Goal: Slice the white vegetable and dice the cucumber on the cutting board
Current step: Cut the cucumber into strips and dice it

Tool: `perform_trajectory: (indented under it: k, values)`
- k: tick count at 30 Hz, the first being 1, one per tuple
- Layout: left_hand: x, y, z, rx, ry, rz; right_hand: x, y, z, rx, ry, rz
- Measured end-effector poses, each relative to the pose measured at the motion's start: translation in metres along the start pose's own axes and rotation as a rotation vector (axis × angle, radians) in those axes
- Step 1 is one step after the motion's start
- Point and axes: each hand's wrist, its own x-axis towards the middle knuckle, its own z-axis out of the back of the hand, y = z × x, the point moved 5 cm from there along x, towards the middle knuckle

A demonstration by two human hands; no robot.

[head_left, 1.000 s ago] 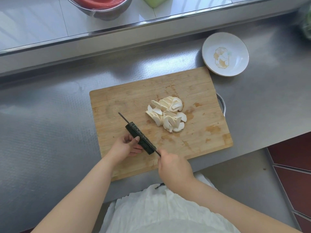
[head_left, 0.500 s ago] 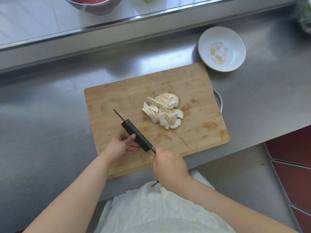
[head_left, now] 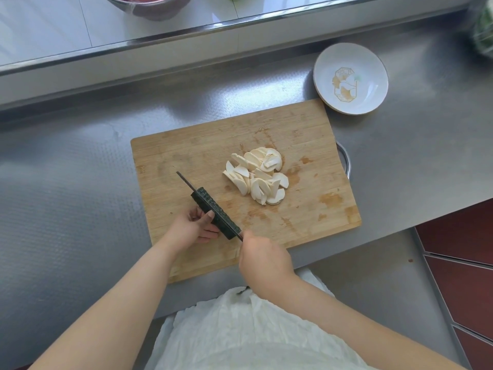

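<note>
A wooden cutting board (head_left: 186,148) lies on the steel counter. A pile of white vegetable slices (head_left: 257,174) sits near its middle. A dark green cucumber piece (head_left: 216,216) lies diagonally at the board's front left. My left hand (head_left: 190,228) holds the cucumber from its left side, fingers curled against it. A knife runs lengthwise along the cucumber, its thin blade tip (head_left: 185,180) sticking out past the far end. My right hand (head_left: 262,263) grips the knife handle at the board's front edge; the handle itself is hidden.
A white plate (head_left: 350,78) with a gold motif stands just beyond the board's far right corner. A metal bowl (head_left: 149,8) with red contents sits on the raised ledge behind. Something green (head_left: 484,30) shows at the right edge. A metal loop (head_left: 345,161) juts from the board's right side.
The view has shifted slightly. Both hands, the knife and the cucumber keep the same places on the board.
</note>
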Motion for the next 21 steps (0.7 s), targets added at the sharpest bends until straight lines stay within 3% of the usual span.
perform_trajectory:
  k: [21]
  values:
    - [-0.003,-0.004,-0.001,0.042,-0.026,0.007,0.023,0.001,0.014,0.150,0.071,-0.031]
